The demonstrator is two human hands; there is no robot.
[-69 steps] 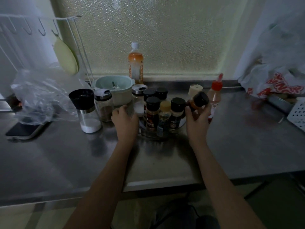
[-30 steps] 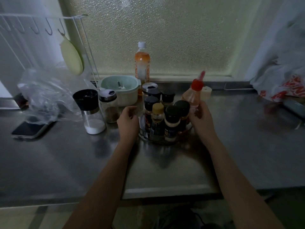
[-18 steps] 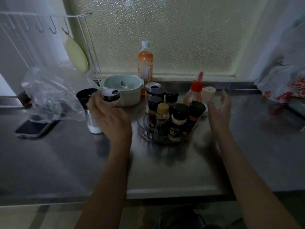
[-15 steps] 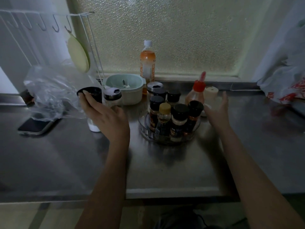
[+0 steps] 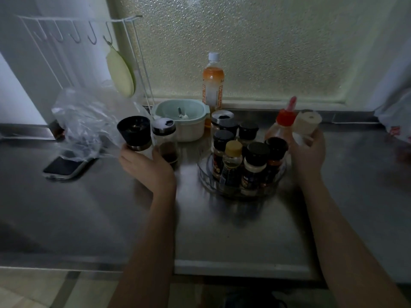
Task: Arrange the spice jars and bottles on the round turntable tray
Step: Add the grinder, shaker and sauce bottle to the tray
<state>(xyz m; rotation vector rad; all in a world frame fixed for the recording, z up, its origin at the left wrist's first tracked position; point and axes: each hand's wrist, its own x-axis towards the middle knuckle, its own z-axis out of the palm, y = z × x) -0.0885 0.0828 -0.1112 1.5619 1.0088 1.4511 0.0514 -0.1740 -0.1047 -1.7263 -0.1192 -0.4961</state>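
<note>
The clear round turntable tray point(image 5: 205, 174) sits mid-counter, packed with several dark-capped spice jars and one yellow-capped bottle point(image 5: 232, 156). A red-capped squeeze bottle point(image 5: 282, 127) stands at its far right edge. My left hand point(image 5: 146, 167) grips the black-topped grinder point(image 5: 134, 133), tilted, left of the tray. Beside it stands a glass jar with a silver-white lid point(image 5: 165, 138). My right hand point(image 5: 308, 152) holds a cream-capped jar point(image 5: 305, 122), lifted and tilted, right of the tray.
Behind the tray are a pale green lidded bowl point(image 5: 180, 118) and an orange drink bottle point(image 5: 212, 83) by the frosted window. A crumpled plastic bag point(image 5: 86, 121) and a phone point(image 5: 65, 166) lie at left. A white wire rack point(image 5: 77, 36) stands at back left. The steel counter's front edge point(image 5: 222, 266) is near.
My left hand reached left from the tray and took the black-topped grinder. My right hand let go of the red-capped bottle, reached past the tray and picked up the cream-capped jar.
</note>
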